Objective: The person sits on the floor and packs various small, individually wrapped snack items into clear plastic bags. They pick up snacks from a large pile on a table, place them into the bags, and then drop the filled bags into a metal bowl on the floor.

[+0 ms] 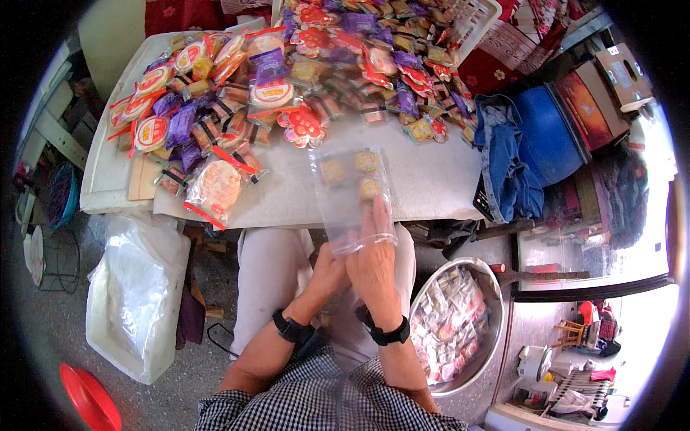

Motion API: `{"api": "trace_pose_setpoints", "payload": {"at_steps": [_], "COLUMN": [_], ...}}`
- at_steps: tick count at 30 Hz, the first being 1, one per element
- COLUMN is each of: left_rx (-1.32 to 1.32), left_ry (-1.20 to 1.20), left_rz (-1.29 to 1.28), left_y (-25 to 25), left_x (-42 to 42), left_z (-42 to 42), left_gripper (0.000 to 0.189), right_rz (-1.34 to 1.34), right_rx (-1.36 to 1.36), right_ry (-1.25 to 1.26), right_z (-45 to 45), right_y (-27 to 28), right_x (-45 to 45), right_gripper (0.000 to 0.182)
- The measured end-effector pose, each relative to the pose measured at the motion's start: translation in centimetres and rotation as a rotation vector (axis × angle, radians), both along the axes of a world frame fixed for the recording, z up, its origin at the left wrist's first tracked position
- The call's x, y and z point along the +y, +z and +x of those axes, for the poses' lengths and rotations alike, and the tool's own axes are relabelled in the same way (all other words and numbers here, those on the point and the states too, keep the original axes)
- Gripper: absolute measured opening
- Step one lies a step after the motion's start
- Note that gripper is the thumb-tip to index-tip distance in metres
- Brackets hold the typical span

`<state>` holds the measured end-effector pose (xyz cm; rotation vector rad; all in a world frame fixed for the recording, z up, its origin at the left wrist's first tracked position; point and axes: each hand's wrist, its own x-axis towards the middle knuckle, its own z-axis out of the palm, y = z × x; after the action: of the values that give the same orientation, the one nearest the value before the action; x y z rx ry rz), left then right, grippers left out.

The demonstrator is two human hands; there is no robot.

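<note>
A clear plastic bag (345, 210) lies over the front edge of the table, its mouth towards me. Three small square packets (366, 161), yellow and patterned, show through it. My left hand (330, 265) grips the bag's near edge. My right hand (375, 264) reaches into the bag; its fingers show blurred through the plastic, with the tips at the nearest packet. Whether they pinch that packet, I cannot tell. Beyond the bag is a heap of wrapped snacks: round pale crackers (214, 188), purple packets (182, 124), brown bars (206, 134) and red flower-shaped packets (303, 126).
A white plastic basket (482, 27) stands at the back. On the left, a white foam box (99, 345) holds clear plastic bags (132, 280). A metal basin (498, 323) of filled bags sits right of my legs. Denim clothing (506, 161) hangs by a blue drum (550, 134).
</note>
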<state>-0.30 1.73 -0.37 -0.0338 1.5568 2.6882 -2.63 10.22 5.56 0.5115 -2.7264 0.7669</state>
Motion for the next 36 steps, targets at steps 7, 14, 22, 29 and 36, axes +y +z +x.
{"api": "trace_pose_setpoints", "payload": {"at_steps": [7,14,22,29,36], "left_rx": [-0.04,-0.018,-0.068,-0.231,-0.199], "left_ry": [-0.03,-0.1,0.017,-0.071,-0.084], "left_rz": [-0.007,-0.005,0.058,0.112,0.061], "left_y": [-0.1,-1.3,0.8,0.6,0.4], "left_x": [-0.4,-0.5,-0.9,-2.0,-1.6], "left_z": [-0.1,-1.3,-1.1,-1.0,-1.2], "left_gripper": [0.023,0.021,0.022,0.018,0.024], "right_rz": [0.065,0.106,0.126,-0.196,0.035], "right_rx": [0.092,0.168,0.048,-0.025,0.019], "right_ry": [-0.036,-0.067,0.082,0.105,0.131], "right_z": [-0.6,-2.0,0.7,1.3,-13.3], "right_y": [-0.2,0.0,1.6,6.9,6.4], "right_x": [-0.4,-0.9,-0.8,1.4,3.1], "right_gripper": [0.054,0.056,0.048,0.008,0.038]}}
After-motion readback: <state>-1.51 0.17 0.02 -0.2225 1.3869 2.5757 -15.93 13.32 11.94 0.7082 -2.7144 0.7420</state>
